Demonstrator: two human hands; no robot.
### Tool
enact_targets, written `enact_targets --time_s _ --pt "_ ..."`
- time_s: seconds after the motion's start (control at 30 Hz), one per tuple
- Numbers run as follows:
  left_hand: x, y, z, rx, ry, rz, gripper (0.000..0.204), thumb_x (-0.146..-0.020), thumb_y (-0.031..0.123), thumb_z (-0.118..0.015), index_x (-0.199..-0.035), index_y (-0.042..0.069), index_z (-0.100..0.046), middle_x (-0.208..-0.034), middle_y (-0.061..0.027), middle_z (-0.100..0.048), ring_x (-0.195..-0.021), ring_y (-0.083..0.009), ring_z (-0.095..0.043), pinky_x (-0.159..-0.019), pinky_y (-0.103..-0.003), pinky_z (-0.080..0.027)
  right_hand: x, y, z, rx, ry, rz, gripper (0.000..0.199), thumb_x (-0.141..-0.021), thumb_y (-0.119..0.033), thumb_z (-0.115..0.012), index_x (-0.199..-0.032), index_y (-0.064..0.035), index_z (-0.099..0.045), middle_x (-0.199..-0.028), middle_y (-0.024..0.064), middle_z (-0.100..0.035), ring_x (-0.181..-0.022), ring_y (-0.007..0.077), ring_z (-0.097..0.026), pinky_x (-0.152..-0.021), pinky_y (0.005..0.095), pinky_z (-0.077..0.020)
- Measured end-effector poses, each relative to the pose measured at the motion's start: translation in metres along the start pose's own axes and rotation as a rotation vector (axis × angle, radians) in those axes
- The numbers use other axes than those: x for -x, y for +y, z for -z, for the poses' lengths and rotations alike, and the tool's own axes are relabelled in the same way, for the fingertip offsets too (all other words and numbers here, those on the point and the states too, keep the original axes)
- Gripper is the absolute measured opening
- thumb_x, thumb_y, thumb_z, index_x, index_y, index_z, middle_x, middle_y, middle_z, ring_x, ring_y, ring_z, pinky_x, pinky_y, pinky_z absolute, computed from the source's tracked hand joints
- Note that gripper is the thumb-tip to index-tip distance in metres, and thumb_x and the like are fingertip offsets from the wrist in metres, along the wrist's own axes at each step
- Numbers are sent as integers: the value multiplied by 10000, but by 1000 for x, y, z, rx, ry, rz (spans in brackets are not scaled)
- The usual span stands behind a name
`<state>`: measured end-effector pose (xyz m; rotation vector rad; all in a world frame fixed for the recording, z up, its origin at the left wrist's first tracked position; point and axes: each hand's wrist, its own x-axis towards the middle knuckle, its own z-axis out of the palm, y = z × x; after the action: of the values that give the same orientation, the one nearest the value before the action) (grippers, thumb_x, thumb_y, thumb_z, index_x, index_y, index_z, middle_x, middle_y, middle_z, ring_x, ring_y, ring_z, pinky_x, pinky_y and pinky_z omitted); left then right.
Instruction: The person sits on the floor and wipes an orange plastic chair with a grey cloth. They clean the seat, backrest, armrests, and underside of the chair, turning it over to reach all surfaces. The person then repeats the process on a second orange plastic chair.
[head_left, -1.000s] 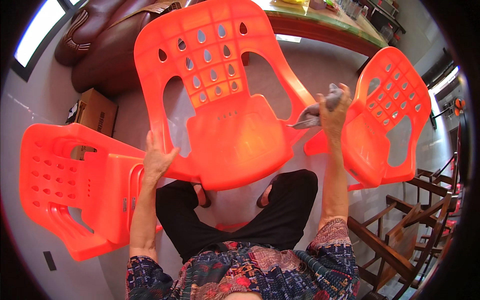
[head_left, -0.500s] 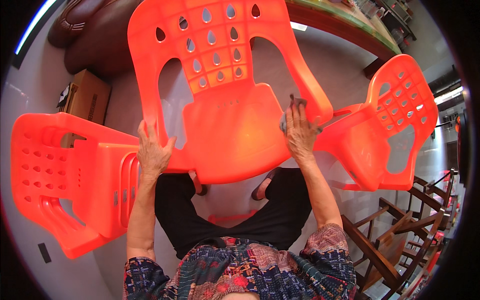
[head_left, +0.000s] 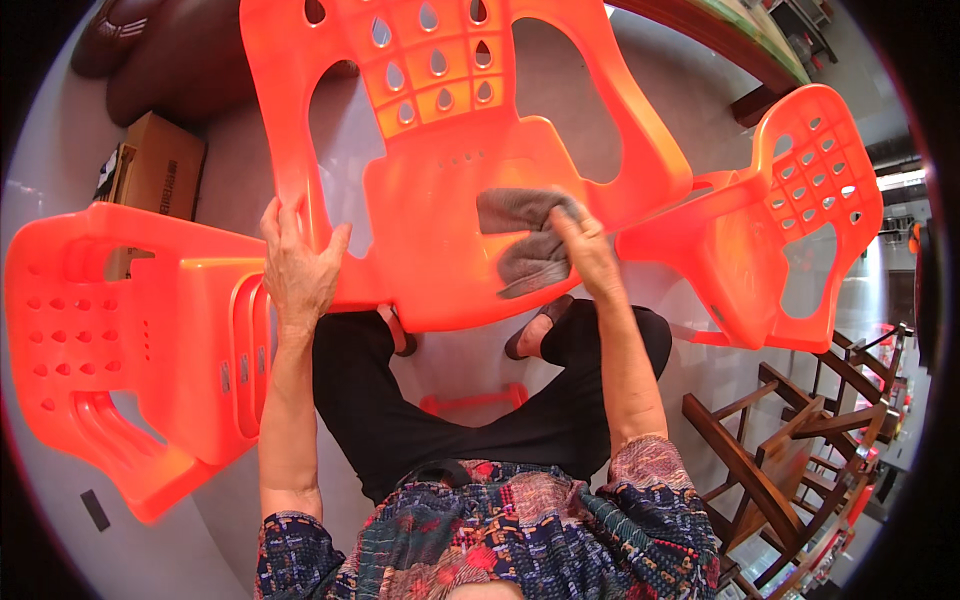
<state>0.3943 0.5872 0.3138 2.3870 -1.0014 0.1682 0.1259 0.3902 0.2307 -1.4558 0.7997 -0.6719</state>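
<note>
"Holding anything, that right hand (head_left: 583, 240)?"

"Yes, a grey cloth (head_left: 532, 270), bunched between thumb and fingers, with two loose folds flopping out on the left. It's over the right part of the middle chair's (head_left: 430, 220) seat, near the front edge. Whether it presses on the plastic, I cannot tell"

"And the left hand (head_left: 300, 265)?"

"On the middle chair's left armrest, thumb spread wide from the fingers. Whether those fingers close around the armrest, I cannot tell"

"So the middle chair faces the person?"

"It does: front edge toward the black trousers (head_left: 375, 410), backrest with its drop-shaped holes at the far side, its top cut off from view"

"What stands around it?"

"Left of the middle chair, a stack of nested orange chairs (head_left: 190, 370); right of it, another orange chair (head_left: 725, 265), close by its right armrest. Beyond it on the left, a cardboard box (head_left: 165, 165) and a brown leather sofa (head_left: 180, 80). Farther off to its right and nearer the person, dark wooden furniture (head_left: 745, 455) with crossing legs"
</note>
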Motion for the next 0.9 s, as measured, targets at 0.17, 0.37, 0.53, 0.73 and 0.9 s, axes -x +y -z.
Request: enact_targets --time_s 0.17,0.37,0.53,0.73,0.9 --pt "-1 2 1 50 -8 28 647 -749 363 -713 -1295 117 -467 -1381 -139 -382 -1158 -359 -519 -871 -463 -477 5 5 23 -230 -7 -42 314 -954 -188 -534 -1205 -1 -561 -1048 45 -646 -943 105 -606 -846 263 -479" --pt "-1 -4 2 43 8 55 629 -754 372 -709 -1285 123 -480 -1383 -125 -389 -1144 -351 -534 -868 -460 -481 9 35 10 1015 637 116 489 -741 -120 -624 -1216 -30 -547 -1181 210 -520 -1088 374 -500 -930 436 -408" --pt "0 -5 0 25 24 42 624 -755 378 -713 -1276 118 -487 -1376 -126 -399 -1132 -353 -541 -864 -462 -482 1 45 -23 1213 575 395 453 -797 -255 -618 -1207 -76 -548 -1256 162 -485 -1198 348 -427 -959 514 -347" --pt "-1 -4 -2 9 24 47 618 -754 377 -717 -1267 115 -493 -1374 -128 -403 -1125 -357 -545 -863 -455 -483 14 91 -74 1374 401 366 534 -812 -399 -592 -1250 -101 -523 -1349 133 -446 -1294 313 -359 -1025 534 -290" --pt "-1 -5 -3 7 36 17 619 -753 373 -721 -1259 97 -498 -1364 -150 -407 -1111 -369 -549 -860 -457 -483 46 76 -117 1220 60 491 537 -828 -391 -574 -1281 -108 -517 -1377 112 -447 -1305 291 -373 -1052 534 -271"
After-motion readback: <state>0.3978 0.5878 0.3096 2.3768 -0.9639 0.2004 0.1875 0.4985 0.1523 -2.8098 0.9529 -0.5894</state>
